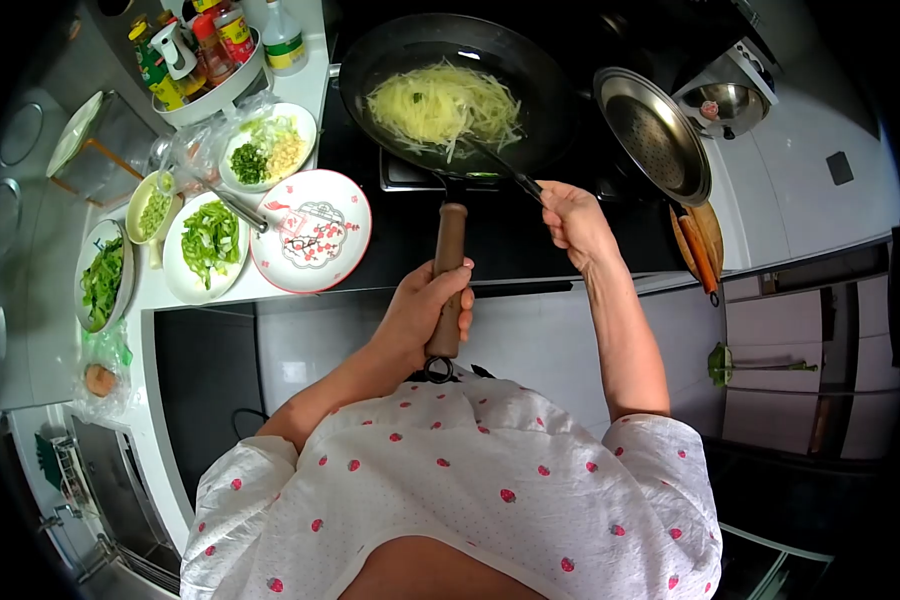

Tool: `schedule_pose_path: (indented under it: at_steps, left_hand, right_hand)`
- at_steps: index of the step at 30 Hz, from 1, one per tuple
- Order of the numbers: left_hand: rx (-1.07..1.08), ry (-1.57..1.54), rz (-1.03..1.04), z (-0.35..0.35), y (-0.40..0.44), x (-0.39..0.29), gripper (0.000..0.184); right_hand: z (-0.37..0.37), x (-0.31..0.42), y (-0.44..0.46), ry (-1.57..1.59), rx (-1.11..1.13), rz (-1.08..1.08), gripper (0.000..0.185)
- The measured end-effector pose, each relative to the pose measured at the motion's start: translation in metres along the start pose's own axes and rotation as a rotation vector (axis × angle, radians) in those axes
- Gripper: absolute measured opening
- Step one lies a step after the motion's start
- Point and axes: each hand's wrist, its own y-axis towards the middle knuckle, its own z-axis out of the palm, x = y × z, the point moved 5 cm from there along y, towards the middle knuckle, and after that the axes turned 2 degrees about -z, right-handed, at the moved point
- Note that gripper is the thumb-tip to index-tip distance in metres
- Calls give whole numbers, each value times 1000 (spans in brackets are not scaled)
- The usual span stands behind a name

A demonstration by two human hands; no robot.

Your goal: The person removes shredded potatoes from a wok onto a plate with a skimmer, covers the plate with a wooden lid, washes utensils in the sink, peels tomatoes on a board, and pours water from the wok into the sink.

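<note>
My left hand is wrapped round the brown handle of a dark wok on the stove. A heap of pale yellow shreds, which look like potato, lies in the wok. Closed on a dark-handled spatula, my right hand is to the right of the wok handle. The spatula reaches into the near edge of the shreds, and its head is hidden there. Left of the wok handle is a white plate with a red rim and printed pattern.
Plates of cut green vegetables and a bowl of chopped greens and garlic stand on the left counter. Behind them is a tray of seasoning bottles. A metal steamer pan and a steel bowl are on the right.
</note>
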Motion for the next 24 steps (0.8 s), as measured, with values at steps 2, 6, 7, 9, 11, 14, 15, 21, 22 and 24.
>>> schedule_pose_path:
  at_steps: [2, 6, 7, 9, 11, 14, 15, 21, 22, 24]
  left_hand:
    - [-7, 14, -2, 1, 0, -1, 25]
    - [-10, 8, 7, 1, -1, 0, 25]
    - [-8, 7, 10, 0, -1, 0, 25]
    - [-3, 8, 17, 0, -1, 0, 25]
    - [4, 12, 24, 0, -1, -1, 25]
    - [16, 7, 27, 0, 0, 0, 25]
    - [19, 8, 33, 0, 1, -1, 25]
    - [25, -1, 38, 0, 1, -1, 25]
    - [26, -2, 36, 0, 1, -1, 25]
    - [26, -4, 32, 0, 2, -1, 25]
  right_hand:
    - [-3, 1, -4, -34, -46, -28, 19]
    - [-10, 12, -12, -92, -97, -101, 21]
    - [-12, 14, -13, -104, -104, -115, 22]
    - [-14, 20, -15, -167, -129, -188, 22]
    - [-17, 28, -13, -271, -163, -270, 23]
    - [-23, 37, -1, -572, -253, -464, 23]
    - [-16, 50, -7, -835, -344, -681, 22]
    - [6, 77, -16, -1486, -463, -881, 22]
    - [3, 81, -14, -1533, -470, -877, 24]
    - [-2, 92, -13, -1585, -531, -850, 28]
